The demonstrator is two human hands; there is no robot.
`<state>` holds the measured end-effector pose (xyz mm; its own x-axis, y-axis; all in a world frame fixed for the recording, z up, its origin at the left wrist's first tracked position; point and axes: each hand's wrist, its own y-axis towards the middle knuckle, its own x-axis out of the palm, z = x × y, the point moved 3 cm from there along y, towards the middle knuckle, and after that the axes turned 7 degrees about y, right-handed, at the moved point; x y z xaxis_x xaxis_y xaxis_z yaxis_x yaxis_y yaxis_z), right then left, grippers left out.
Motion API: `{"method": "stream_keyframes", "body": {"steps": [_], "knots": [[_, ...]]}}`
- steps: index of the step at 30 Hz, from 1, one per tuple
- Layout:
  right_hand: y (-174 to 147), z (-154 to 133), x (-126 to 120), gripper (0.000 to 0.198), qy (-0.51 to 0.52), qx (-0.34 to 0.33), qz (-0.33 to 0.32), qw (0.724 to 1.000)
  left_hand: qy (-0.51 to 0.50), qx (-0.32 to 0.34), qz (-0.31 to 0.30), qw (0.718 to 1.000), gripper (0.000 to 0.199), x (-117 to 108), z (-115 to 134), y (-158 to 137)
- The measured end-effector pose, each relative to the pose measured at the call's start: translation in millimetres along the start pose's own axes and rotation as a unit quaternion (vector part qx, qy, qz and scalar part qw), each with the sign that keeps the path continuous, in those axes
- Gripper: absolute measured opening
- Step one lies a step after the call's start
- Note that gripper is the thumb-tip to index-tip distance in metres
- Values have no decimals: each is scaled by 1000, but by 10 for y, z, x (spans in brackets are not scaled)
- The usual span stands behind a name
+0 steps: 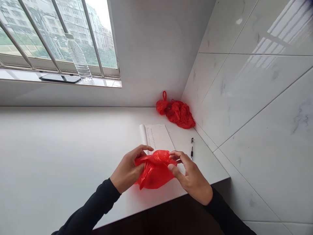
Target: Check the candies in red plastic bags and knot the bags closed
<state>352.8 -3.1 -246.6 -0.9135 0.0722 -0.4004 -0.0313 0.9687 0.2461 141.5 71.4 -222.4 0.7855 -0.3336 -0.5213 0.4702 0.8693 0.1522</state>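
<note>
A crumpled red plastic bag [158,174] is between my two hands, above the near part of the white table. My left hand [130,168] grips its left side, with the thumb pressed on the front and the fingers partly hidden behind the plastic. On the right side, my right hand [189,174] has its thumb and fingertips on the bag's edge. What the bag contains, if anything, cannot be made out. Just behind it lies an open notebook [160,137] with printed marks, its near part covered by the bag.
A black and clear pen [192,150] lies right of the notebook. More red plastic bags [181,114] are bunched in the back corner by the tiled wall [256,130]. A water bottle [79,60] and a dark flat device [60,78] rest on the windowsill.
</note>
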Motion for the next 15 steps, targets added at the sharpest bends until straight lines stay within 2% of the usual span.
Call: {"method": "stream_keyframes", "body": {"steps": [4,8,11,13,15], "knots": [[16,55,99,39,-16,2,-69,997,32,5,-9,999,35,-29,5,-34],[-61,65,-77,33,-21,16,-17,999,74,-39,74,994,25,-265,-79,-58],[-104,25,-155,31,-23,30,2,999,108,-41,135,984,34,-331,-24,-72],[-109,-28,-131,23,-24,25,-5,999,134,-5,131,982,41,-266,91,-71],[-107,-78,-85,10,-14,19,-17,1000,162,23,114,980,35,-174,213,-78]]}}
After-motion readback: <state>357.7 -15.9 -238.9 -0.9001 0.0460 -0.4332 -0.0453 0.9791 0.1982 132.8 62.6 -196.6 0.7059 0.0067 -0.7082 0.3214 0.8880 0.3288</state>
